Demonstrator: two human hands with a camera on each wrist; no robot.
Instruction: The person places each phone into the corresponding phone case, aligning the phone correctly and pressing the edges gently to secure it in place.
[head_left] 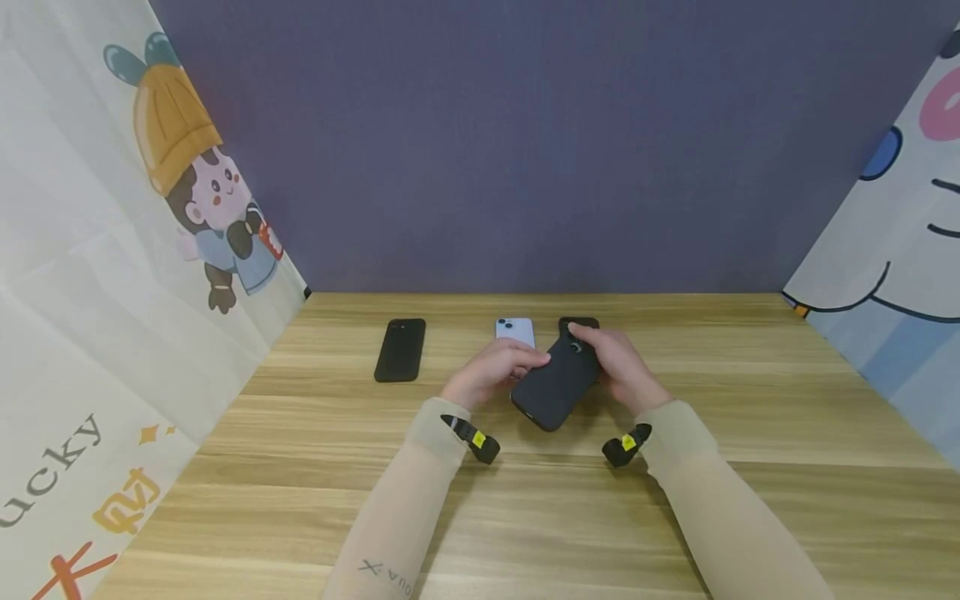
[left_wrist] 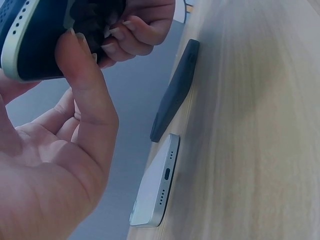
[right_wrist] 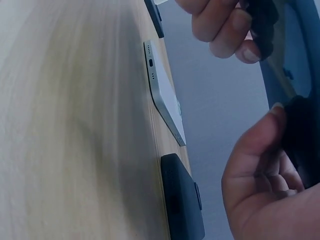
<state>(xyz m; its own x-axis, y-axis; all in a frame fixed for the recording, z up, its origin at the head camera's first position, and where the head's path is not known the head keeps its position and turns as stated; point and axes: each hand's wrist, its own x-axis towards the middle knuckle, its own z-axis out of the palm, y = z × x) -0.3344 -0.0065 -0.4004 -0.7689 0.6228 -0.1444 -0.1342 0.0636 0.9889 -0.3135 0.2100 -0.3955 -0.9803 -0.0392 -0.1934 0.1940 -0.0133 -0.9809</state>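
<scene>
Both hands hold a phone with a black back [head_left: 553, 387] above the table, tilted, its camera end up and to the right. My left hand [head_left: 495, 371] grips its left side with the thumb on the back. Along the upper right edge, my right hand [head_left: 621, 367] grips it, thumb near the camera. From the left wrist, the phone's pale end [left_wrist: 20, 37] shows speaker holes, and its glossy dark face reflects fingers. Behind the hands, a white phone [head_left: 515, 331] lies camera side up, partly covered by the left hand. A black phone-shaped piece [head_left: 588, 322] lies behind the right hand.
Another black phone-shaped piece [head_left: 400, 350] lies flat on the wooden table [head_left: 300, 467], to the left of the hands. A dark blue panel [head_left: 525, 150] stands along the table's back edge. Printed curtains [head_left: 82, 250] hang at both sides.
</scene>
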